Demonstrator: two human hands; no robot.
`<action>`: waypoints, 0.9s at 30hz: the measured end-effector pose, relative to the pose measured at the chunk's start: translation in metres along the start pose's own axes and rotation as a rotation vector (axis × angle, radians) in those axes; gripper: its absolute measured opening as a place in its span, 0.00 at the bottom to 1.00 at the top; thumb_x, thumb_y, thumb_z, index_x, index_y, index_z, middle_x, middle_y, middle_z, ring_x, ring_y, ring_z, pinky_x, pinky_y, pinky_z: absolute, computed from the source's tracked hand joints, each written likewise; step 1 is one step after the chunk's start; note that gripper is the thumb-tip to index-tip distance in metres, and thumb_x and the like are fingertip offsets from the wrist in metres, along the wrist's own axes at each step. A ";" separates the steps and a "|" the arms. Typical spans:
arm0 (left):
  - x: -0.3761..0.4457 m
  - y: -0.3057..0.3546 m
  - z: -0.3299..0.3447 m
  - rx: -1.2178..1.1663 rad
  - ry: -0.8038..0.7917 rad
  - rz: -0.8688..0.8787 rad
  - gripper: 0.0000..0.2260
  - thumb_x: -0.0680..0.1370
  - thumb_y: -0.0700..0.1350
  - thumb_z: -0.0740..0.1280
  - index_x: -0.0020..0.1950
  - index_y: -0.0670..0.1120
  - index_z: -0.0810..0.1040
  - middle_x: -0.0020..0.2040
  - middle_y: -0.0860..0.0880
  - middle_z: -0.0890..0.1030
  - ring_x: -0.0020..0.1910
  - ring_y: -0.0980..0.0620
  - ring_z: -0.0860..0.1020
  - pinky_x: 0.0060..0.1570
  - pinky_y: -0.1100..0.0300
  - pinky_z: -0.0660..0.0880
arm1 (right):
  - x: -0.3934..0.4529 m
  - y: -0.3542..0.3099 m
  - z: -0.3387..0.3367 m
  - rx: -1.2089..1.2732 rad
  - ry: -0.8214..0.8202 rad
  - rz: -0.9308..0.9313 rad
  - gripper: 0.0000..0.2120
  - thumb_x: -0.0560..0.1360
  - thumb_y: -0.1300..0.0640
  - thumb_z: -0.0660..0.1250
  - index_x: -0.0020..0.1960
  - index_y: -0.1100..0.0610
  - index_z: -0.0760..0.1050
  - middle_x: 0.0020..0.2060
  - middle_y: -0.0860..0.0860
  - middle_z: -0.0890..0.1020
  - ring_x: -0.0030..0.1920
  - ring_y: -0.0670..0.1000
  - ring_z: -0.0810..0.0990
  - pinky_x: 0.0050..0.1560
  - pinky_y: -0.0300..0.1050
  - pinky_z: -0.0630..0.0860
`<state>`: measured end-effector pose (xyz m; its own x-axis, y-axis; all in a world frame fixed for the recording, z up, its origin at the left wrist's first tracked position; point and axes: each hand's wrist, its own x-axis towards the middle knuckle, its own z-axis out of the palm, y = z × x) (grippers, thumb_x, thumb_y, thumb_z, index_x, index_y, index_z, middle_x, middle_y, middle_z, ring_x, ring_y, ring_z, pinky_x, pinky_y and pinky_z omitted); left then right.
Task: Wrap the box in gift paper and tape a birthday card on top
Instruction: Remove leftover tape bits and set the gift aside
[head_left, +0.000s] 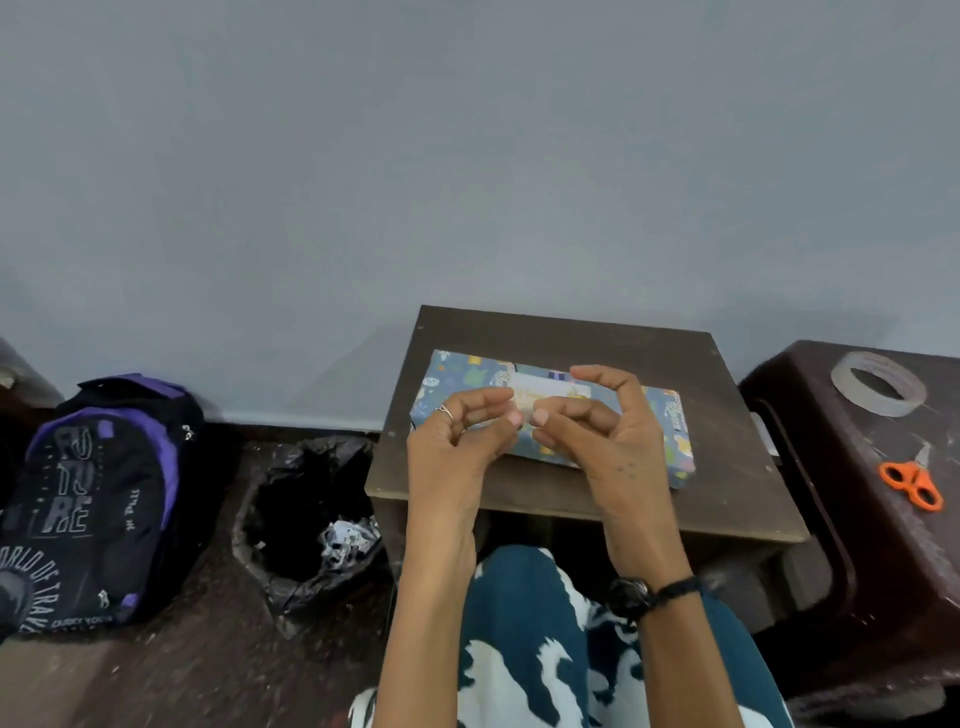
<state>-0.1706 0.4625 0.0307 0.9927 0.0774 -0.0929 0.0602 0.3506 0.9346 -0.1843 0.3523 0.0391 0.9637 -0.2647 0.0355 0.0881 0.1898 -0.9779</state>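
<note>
Where it lies across the small dark table (727, 467), the wrapped box (670, 431) carries a pale card (550, 389) on top. Both hands hover just above: left hand (457, 436) and right hand (608, 431), fingers curled, fingertips meeting; whether they pinch tape cannot be told. Right: tape roll (878, 389), orange scissors (911, 483) on a brown stool (857, 519). Left: lined bin (306, 525), backpack (104, 499)

Small dark wooden table (737, 467), 1 wrapped box (670, 421) lying flat on it
</note>
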 end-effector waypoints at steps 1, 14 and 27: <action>0.007 0.000 -0.005 0.014 0.026 0.023 0.09 0.71 0.31 0.70 0.45 0.45 0.80 0.41 0.50 0.82 0.41 0.58 0.80 0.42 0.69 0.78 | 0.007 0.003 0.006 -0.002 -0.028 0.013 0.15 0.72 0.70 0.67 0.55 0.55 0.72 0.38 0.53 0.84 0.42 0.48 0.83 0.45 0.37 0.79; 0.072 -0.006 -0.088 0.021 0.553 0.097 0.11 0.75 0.32 0.66 0.48 0.48 0.77 0.42 0.50 0.81 0.44 0.54 0.80 0.48 0.63 0.78 | 0.083 0.071 0.132 -0.380 -0.499 0.161 0.05 0.68 0.63 0.73 0.43 0.60 0.81 0.36 0.51 0.83 0.38 0.44 0.81 0.42 0.32 0.76; 0.150 -0.095 -0.165 -0.676 1.187 -0.284 0.13 0.79 0.31 0.56 0.61 0.37 0.74 0.58 0.39 0.77 0.47 0.51 0.75 0.45 0.62 0.75 | 0.159 0.205 0.245 -1.340 -0.826 0.109 0.03 0.69 0.62 0.71 0.43 0.60 0.79 0.40 0.56 0.82 0.44 0.55 0.83 0.38 0.46 0.80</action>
<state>-0.0443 0.5948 -0.1290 0.2539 0.5451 -0.7990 -0.1572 0.8383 0.5220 0.0484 0.5812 -0.1055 0.8555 0.3468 -0.3844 0.1652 -0.8866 -0.4321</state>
